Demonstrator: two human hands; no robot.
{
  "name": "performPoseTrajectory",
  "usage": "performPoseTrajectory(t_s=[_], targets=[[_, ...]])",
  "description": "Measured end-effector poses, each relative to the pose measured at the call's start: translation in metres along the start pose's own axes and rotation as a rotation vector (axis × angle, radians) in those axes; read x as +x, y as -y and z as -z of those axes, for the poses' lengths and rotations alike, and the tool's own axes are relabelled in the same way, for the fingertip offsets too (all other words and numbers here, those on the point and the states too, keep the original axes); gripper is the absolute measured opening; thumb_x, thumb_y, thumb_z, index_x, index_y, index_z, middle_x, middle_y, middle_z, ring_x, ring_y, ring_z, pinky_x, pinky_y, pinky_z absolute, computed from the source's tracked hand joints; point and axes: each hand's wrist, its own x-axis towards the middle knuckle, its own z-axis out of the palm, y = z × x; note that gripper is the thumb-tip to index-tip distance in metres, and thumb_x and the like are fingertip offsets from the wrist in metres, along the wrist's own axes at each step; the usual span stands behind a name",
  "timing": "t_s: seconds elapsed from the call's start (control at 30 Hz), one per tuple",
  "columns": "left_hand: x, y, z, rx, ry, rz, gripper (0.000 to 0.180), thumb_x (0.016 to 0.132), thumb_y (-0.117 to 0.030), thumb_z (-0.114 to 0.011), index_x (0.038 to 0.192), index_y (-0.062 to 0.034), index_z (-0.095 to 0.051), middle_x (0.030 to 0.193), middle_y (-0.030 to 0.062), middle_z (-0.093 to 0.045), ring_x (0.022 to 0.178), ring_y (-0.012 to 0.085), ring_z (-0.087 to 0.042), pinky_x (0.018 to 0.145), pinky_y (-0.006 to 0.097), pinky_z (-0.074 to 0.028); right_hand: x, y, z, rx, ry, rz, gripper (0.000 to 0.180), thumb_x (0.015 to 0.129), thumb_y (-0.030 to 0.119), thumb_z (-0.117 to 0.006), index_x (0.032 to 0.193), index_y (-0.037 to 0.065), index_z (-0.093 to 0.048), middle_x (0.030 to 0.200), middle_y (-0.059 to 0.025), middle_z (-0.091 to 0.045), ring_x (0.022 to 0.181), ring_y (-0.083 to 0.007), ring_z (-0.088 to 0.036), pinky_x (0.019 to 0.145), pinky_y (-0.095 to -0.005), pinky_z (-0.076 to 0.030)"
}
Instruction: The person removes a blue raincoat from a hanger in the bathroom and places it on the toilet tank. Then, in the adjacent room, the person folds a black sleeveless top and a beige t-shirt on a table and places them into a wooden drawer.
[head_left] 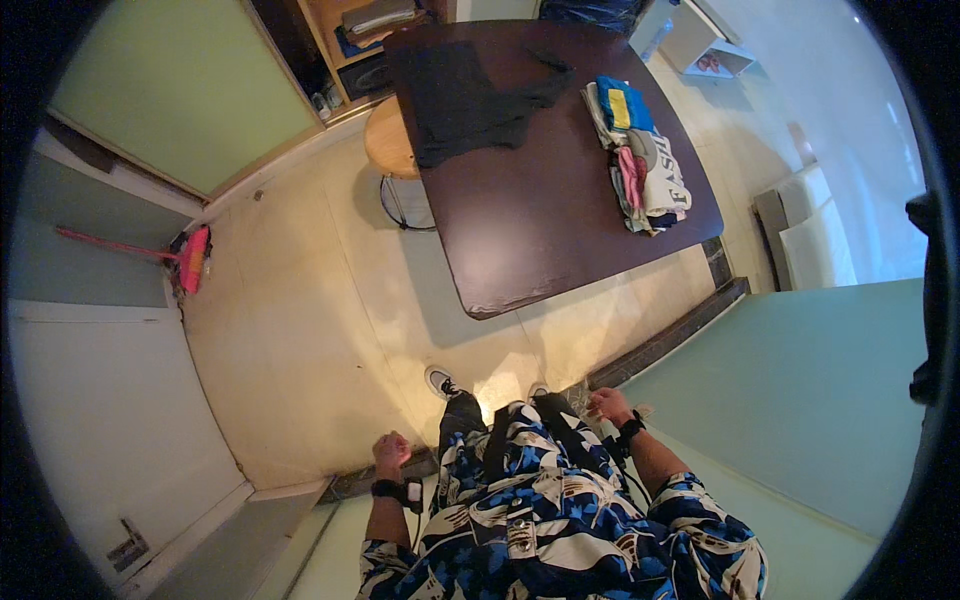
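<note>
Standing in a doorway, the person faces a dark table (560, 230), arms hanging at the sides. Left hand (391, 452) curled loosely into a fist, holding nothing. Right hand (606, 404) relaxed, fingers released, also empty. Both well apart from the clothes. Beyond the feet, bare tiled floor (300, 330). On the table's right side, a stack of folded clothes (640, 155); at its far left, a black garment (470, 100) spread flat, unfolded. A wooden stool (390, 145) stands beside it. Judgement: approach stage; the next move calls for stepping up to the table and reaching for the black garment.
</note>
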Motion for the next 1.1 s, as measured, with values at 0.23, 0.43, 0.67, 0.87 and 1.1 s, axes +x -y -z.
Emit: performPoseTrajectory(t_s=[0.23, 0.43, 0.67, 0.87, 1.1], targets=[[0.016, -0.074, 0.032, -0.004, -0.162, 0.037, 0.022, 0.081, -0.015, -0.055, 0.064, -0.004, -0.047, 0.056, 0.0057, -0.049, 0.04, 0.0121, -0.043, 0.033, 0.022, -0.032, -0.01, 0.058, -0.069, -0.102, -0.001, -0.098, 0.023, 0.089, 0.024, -0.051, 0.095, 0.003, -0.059, 0.081, -0.0094, -0.066, 0.067, -0.0191, -0.066, 0.049, -0.0306, -0.05], [0.024, -0.105, 0.04, -0.045, -0.089, 0.102, 0.024, 0.084, -0.018, -0.056, 0.067, -0.0027, -0.049, 0.059, 0.0068, -0.052, 0.041, 0.0116, -0.043, 0.035, 0.023, -0.033, 0.043, 0.071, -0.075, -0.118, 0.046, -0.15, 0.022, 0.088, 0.023, -0.053, 0.096, 0.003, -0.059, 0.082, -0.0094, -0.064, 0.065, -0.0227, -0.065, 0.049, -0.0348, -0.05], [0.057, -0.146, 0.033, -0.371, 0.271, 0.121, 0.021, 0.084, -0.018, -0.057, 0.074, -0.0008, -0.053, 0.064, 0.0106, -0.056, 0.046, 0.0146, -0.05, 0.038, 0.027, -0.036, 0.082, 0.179, -0.118, 0.021, 0.159, 0.046, 0.032, 0.088, 0.03, -0.056, 0.104, 0.003, -0.055, 0.086, -0.0128, -0.066, 0.071, -0.024, -0.066, 0.056, -0.035, -0.051], [0.064, -0.209, -0.053, 0.015, -0.065, -0.049, 0.025, 0.084, -0.024, -0.058, 0.072, -0.0019, -0.055, 0.063, 0.0082, -0.059, 0.043, 0.0133, -0.05, 0.039, 0.026, -0.041, 0.092, 0.236, -0.13, -0.007, 0.072, 0.106, 0.025, 0.089, 0.027, -0.054, 0.1, 0.004, -0.056, 0.088, -0.0125, -0.066, 0.075, -0.0232, -0.067, 0.057, -0.0331, -0.052], [0.103, -0.256, -0.014, 0.214, -0.044, 0.03, 0.024, 0.084, -0.027, -0.056, 0.078, -0.0048, -0.057, 0.067, 0.0063, -0.061, 0.05, 0.0112, -0.055, 0.045, 0.025, -0.048, 0.094, 0.213, -0.132, -0.09, -0.04, -0.05, 0.029, 0.088, 0.025, -0.048, 0.107, 0.003, -0.054, 0.086, -0.0125, -0.065, 0.07, -0.0238, -0.066, 0.054, -0.0344, -0.054]])
